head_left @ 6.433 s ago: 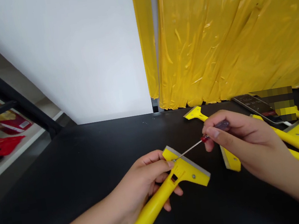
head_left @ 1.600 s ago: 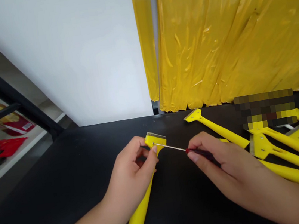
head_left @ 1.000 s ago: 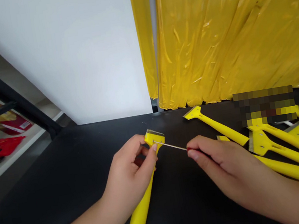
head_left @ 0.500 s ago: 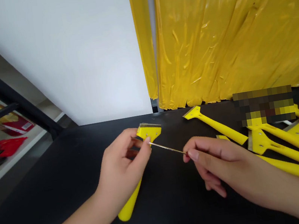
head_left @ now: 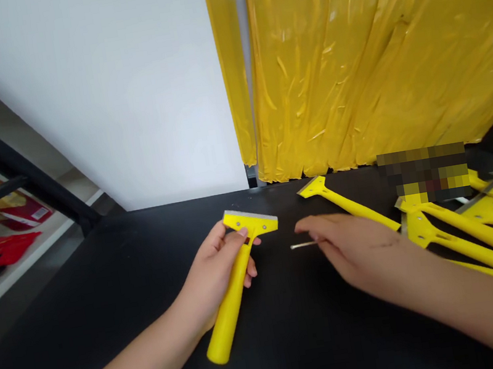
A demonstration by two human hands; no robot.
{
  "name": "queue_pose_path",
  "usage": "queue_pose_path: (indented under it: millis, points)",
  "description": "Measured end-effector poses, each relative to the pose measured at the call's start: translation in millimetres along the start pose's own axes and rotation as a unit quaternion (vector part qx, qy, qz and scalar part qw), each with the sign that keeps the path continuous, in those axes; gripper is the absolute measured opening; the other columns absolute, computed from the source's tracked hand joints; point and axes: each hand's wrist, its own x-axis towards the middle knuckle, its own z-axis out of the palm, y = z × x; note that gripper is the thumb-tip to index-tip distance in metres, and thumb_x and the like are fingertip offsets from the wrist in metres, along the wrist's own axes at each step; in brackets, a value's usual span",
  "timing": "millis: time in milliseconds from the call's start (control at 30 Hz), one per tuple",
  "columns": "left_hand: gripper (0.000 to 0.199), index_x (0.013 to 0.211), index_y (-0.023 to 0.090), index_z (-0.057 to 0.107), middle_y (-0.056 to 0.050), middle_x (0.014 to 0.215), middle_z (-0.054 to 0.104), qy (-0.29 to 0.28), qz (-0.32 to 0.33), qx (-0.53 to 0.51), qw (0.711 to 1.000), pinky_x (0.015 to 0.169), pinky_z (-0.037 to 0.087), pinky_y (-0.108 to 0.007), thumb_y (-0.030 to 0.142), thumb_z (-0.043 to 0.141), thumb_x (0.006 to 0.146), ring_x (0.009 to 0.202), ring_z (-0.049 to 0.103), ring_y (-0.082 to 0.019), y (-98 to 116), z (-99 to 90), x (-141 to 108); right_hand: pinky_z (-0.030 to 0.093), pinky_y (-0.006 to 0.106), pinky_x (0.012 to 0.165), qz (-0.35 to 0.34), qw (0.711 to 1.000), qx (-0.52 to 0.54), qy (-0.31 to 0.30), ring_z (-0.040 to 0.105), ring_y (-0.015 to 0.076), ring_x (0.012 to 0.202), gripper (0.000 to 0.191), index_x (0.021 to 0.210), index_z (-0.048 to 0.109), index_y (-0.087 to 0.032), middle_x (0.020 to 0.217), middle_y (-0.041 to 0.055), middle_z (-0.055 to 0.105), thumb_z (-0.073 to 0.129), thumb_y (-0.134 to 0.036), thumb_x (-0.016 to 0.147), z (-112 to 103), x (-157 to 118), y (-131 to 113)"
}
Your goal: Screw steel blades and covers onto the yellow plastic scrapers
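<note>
My left hand [head_left: 211,274] is closed around the neck of a yellow scraper [head_left: 232,311], its thumb on the head below the metal blade. Two small screws show on the scraper's head, which points away from me, and the handle slants down toward me. To the right, my right hand [head_left: 359,247] is closed on a screwdriver [head_left: 301,245] whose thin metal shaft sticks out leftward, apart from the scraper. The screwdriver's handle is hidden by the hand.
Several more yellow scrapers [head_left: 485,243] are piled at the right of the black table [head_left: 99,320]; another scraper [head_left: 357,204] lies behind my right hand. Yellow plastic wrapping [head_left: 350,68] and a white panel [head_left: 134,96] stand at the back. A bottle [head_left: 6,204] is on the left shelf.
My right hand has turned over, and the screwdriver's tip has come away from my left fingers. My left hand has turned the scraper, so its screwed face now shows fully.
</note>
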Motion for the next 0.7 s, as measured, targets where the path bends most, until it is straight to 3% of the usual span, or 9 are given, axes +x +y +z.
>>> queue_pose_path:
  millis: [67, 167, 267, 400, 567, 700]
  points:
    - [0.022, 0.104, 0.022, 0.060, 0.001, 0.069, 0.068, -0.002, -0.014, -0.002, 1.000, 0.046, 0.049, -0.019, 0.040, 0.069, 0.097, 0.050, 0.060, -0.012, -1.0, -0.2, 1.5, 0.052, 0.037, 0.088, 0.059, 0.996, -0.060, 0.027, 0.073, 0.0256, 0.104, 0.036, 0.128, 0.068, -0.027, 0.117, 0.0077, 0.078, 0.045, -0.022, 0.101, -4.6, 8.0, 24.1]
    - [0.021, 0.106, 0.022, 0.059, 0.001, 0.066, 0.067, 0.002, -0.023, -0.002, 1.000, 0.046, 0.048, -0.020, 0.039, 0.068, 0.096, 0.049, 0.058, -0.012, -1.3, 0.0, 4.1, 0.050, 0.041, 0.077, 0.162, 0.978, -0.125, 0.038, 0.073, 0.0347, 0.094, 0.028, 0.109, 0.072, -0.019, 0.096, 0.0147, 0.077, 0.054, -0.037, 0.098, -9.6, 17.2, 59.9]
    - [0.023, 0.108, 0.022, 0.060, 0.001, 0.068, 0.068, 0.002, -0.024, 0.003, 1.000, 0.047, 0.049, -0.020, 0.039, 0.069, 0.096, 0.051, 0.058, -0.012, -1.8, 0.4, 4.6, 0.046, 0.036, 0.071, 0.202, 0.968, -0.149, 0.011, 0.072, 0.0320, 0.088, 0.025, 0.087, 0.071, -0.020, 0.083, 0.0117, 0.074, 0.061, -0.041, 0.093, -7.6, 23.1, 78.8]
    - [0.024, 0.108, 0.022, 0.062, -0.001, 0.082, 0.071, 0.001, -0.014, 0.004, 1.000, 0.049, 0.050, -0.021, 0.038, 0.072, 0.093, 0.055, 0.061, -0.012, -1.6, 0.9, 1.4, 0.042, 0.033, 0.069, 0.210, 0.966, -0.153, -0.003, 0.069, 0.0263, 0.085, 0.025, 0.084, 0.072, -0.021, 0.086, 0.0093, 0.074, 0.061, -0.042, 0.092, -10.8, 29.1, 77.6]
    - [0.024, 0.105, 0.020, 0.064, 0.001, 0.068, 0.066, -0.002, -0.025, 0.009, 1.000, 0.050, 0.050, -0.022, 0.040, 0.071, 0.093, 0.053, 0.059, -0.013, 0.3, 1.8, -1.1, 0.038, 0.035, 0.066, 0.256, 0.953, -0.157, 0.047, 0.067, 0.0261, 0.081, 0.037, 0.100, 0.076, -0.026, 0.091, 0.0095, 0.076, 0.060, -0.058, 0.093, -58.2, 13.5, 93.9]
    - [0.023, 0.100, 0.019, 0.065, 0.001, 0.066, 0.065, -0.005, -0.023, 0.013, 1.000, 0.050, 0.049, -0.022, 0.041, 0.072, 0.093, 0.052, 0.058, -0.013, -1.3, 3.2, 0.6, 0.034, 0.036, 0.060, 0.322, 0.928, -0.157, 0.104, 0.058, 0.0195, 0.060, 0.031, 0.091, 0.078, -0.026, 0.076, 0.0082, 0.074, 0.074, -0.057, 0.088, -94.5, -39.2, 152.8]
